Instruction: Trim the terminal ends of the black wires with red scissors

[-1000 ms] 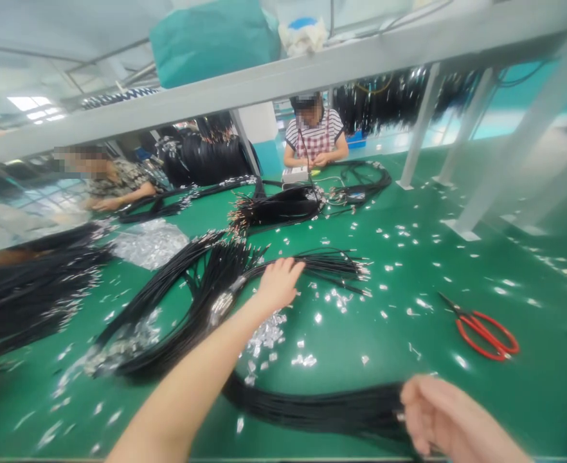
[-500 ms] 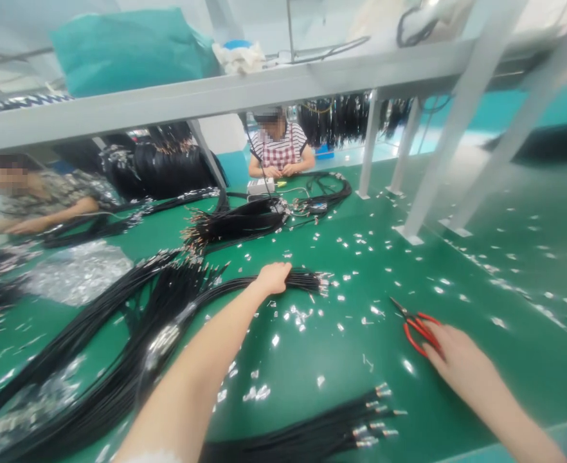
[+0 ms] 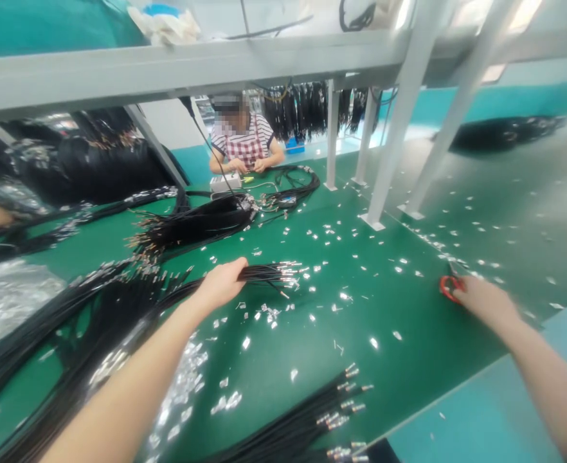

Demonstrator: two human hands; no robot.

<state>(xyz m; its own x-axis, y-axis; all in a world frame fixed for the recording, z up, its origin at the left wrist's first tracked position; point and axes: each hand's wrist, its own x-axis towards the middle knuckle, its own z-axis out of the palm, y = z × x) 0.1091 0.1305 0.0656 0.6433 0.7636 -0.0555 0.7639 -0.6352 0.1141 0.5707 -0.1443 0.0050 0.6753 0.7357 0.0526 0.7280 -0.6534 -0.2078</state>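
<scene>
My left hand (image 3: 222, 281) is closed round a bundle of black cables (image 3: 264, 272), whose bare metal ends fan out to the right just above the table. Far over on the right, my right hand (image 3: 486, 301) grips red-handled scissors (image 3: 450, 287) low over the green table (image 3: 399, 360). The scissors' blades point away from me and are partly blurred. Another bundle of black cables with metal-tipped ends (image 3: 307, 411) lies near the table's front edge. Small silvery scraps (image 3: 267, 315) are scattered between my hands.
Long black cables (image 3: 85, 334) cover the left side, beside a clear plastic bag (image 3: 16, 299). Further back lies a cable heap (image 3: 197, 225). Metal posts (image 3: 394, 128) carry a shelf beam (image 3: 168, 77) over the table. Across it, a person (image 3: 242, 138) works with both hands.
My view has turned to the right. My right hand has carried the scissors further away and to the right across the table. My left hand keeps its hold on the cables.
</scene>
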